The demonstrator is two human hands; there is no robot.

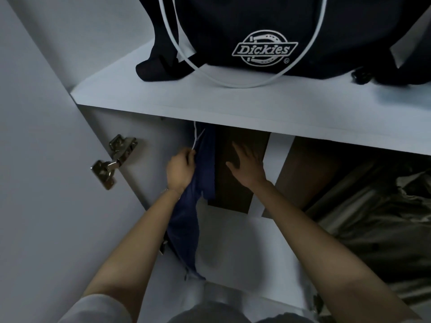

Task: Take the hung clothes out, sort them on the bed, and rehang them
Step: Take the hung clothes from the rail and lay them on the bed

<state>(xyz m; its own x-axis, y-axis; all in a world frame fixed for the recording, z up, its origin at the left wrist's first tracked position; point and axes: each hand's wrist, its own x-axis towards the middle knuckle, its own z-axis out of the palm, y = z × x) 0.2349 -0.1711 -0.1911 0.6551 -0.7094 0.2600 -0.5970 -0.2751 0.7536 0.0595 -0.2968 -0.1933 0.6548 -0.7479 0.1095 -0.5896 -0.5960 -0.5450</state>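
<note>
1. A white wardrobe shelf [233, 106] spans the top and carries a black fabric bag [233, 19] with a white logo.
2. Grey-olive clothes [373, 217] lie bunched at lower right.
3. A dark blue garment [186, 229] hangs under the shelf, at its left end.
4. The left hand [180, 170] grips the garment's top, fingers curled round it.
5. The right hand [247, 165] is just beside it, fingers spread and holding nothing.
6. A silver metal hinge [114, 159] sits on the left wall.

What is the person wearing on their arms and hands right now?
Both hands are bare: no gloves on the left hand or the right hand. A pale grey sleeve covers the left upper arm; both forearms are uncovered. A thin silvery band, perhaps a bracelet, circles the left wrist.
</note>
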